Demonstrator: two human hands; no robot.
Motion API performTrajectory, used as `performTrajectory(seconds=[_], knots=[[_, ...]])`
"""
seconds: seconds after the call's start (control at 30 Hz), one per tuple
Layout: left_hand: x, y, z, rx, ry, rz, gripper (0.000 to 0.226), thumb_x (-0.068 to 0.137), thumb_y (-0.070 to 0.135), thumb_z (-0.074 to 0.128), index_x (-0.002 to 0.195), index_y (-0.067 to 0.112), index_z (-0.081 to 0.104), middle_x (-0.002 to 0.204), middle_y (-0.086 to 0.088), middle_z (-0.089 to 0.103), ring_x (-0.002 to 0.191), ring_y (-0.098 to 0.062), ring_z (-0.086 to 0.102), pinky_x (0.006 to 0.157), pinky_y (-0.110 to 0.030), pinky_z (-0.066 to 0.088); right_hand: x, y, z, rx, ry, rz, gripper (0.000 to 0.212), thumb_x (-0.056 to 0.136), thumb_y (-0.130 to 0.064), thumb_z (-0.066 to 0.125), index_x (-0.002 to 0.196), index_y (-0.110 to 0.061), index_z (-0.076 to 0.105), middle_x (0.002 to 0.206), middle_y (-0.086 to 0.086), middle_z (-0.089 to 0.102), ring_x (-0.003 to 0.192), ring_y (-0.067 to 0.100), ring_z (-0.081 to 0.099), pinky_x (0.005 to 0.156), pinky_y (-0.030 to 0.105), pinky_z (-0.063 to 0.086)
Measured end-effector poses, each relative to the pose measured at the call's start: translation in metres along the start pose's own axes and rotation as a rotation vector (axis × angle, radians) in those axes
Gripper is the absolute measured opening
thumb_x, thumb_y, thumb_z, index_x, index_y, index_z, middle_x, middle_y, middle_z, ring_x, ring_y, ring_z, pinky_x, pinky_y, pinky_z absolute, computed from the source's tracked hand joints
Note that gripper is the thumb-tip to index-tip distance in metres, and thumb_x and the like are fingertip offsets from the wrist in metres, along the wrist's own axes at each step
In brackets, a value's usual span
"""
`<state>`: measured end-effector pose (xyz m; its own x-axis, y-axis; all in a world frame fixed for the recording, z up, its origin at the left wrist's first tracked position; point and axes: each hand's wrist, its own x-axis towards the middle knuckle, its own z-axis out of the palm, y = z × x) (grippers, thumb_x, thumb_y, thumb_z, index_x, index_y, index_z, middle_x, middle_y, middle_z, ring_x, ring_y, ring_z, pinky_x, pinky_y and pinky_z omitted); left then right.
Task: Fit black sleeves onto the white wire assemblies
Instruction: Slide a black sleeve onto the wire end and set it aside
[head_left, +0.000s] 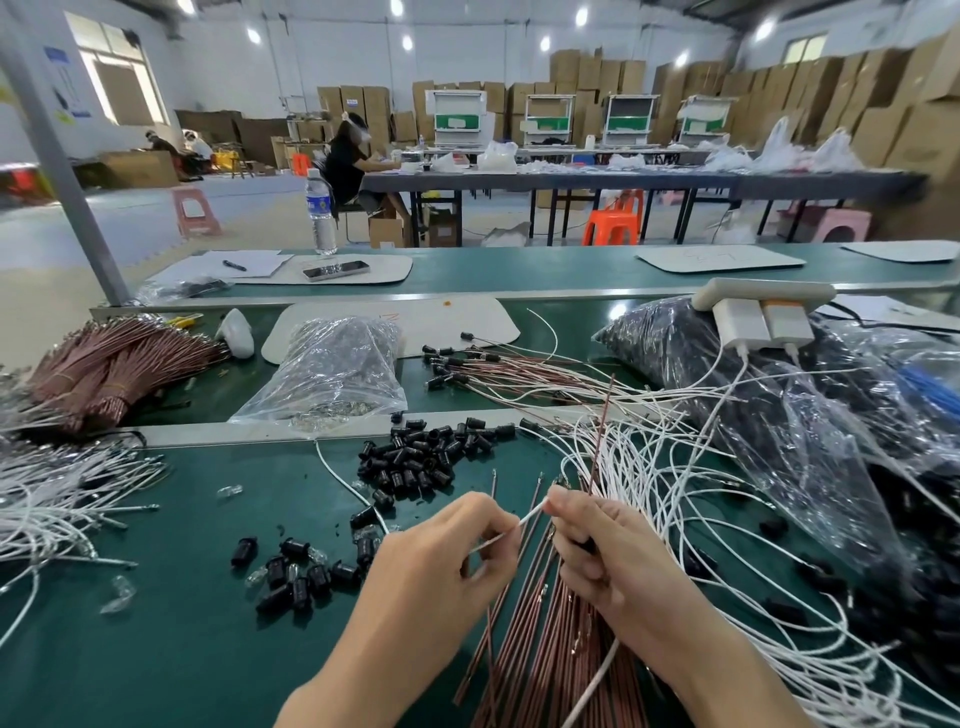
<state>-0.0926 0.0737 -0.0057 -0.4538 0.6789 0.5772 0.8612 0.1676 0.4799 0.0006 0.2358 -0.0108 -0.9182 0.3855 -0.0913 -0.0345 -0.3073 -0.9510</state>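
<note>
One thin white wire (522, 521), taut, straight

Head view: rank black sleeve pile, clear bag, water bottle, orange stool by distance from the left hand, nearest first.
From the left hand, pinching the white wire:
1. black sleeve pile, just ahead
2. clear bag, ahead-left, past the rail
3. water bottle, far belt
4. orange stool, floor beyond

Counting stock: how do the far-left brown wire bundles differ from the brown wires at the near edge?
The far-left reddish-brown wire bundles are banded and heaped; the near-edge reddish-brown wires fan out loose. The bundles lie beyond the metal rail, the loose wires before it. Both are thin and same-coloured.
</note>
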Motion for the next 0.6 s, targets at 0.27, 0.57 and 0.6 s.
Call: performTrajectory(seconds=[0.27,0.57,0.6], knots=[[0.006,-0.009,-0.01,0.298,-0.004,0.118,0.017,0.088,0.022,0.076,0.078,0.02,0.063,0.08,0.012,0.055,0.042,-0.009,0.045,0.033,-0.021,0.036,0.003,0.003,-0.002,-0.032,0.03,0.036,0.035,0.086,-0.028,0.074,0.054,-0.027,0.061,0.056,-0.001,0.03,0.048,0.012,0.021,0.043,0.021,0.024],[0.005,-0.012,-0.009,0.326,0.049,0.089,0.017,0.091,0.027,0.066,0.077,0.021,0.059,0.083,0.013,0.054,0.044,-0.007,0.035,0.035,-0.015,0.026,0.005,0.005,-0.004,-0.005,0.103,0.042,0.036,0.077,-0.032,0.076,0.051,-0.026,0.051,0.054,-0.002,0.027,0.045,0.011,0.02,0.041,0.019,0.026],[0.004,-0.013,-0.011,0.324,0.063,0.075,0.017,0.092,0.028,0.065,0.077,0.021,0.059,0.084,0.014,0.055,0.045,-0.007,0.033,0.036,-0.014,0.026,0.005,0.004,-0.006,0.015,0.119,0.034,0.037,0.076,-0.031,0.076,0.053,-0.025,0.048,0.055,-0.001,0.025,0.044,0.011,0.02,0.04,0.018,0.027]])
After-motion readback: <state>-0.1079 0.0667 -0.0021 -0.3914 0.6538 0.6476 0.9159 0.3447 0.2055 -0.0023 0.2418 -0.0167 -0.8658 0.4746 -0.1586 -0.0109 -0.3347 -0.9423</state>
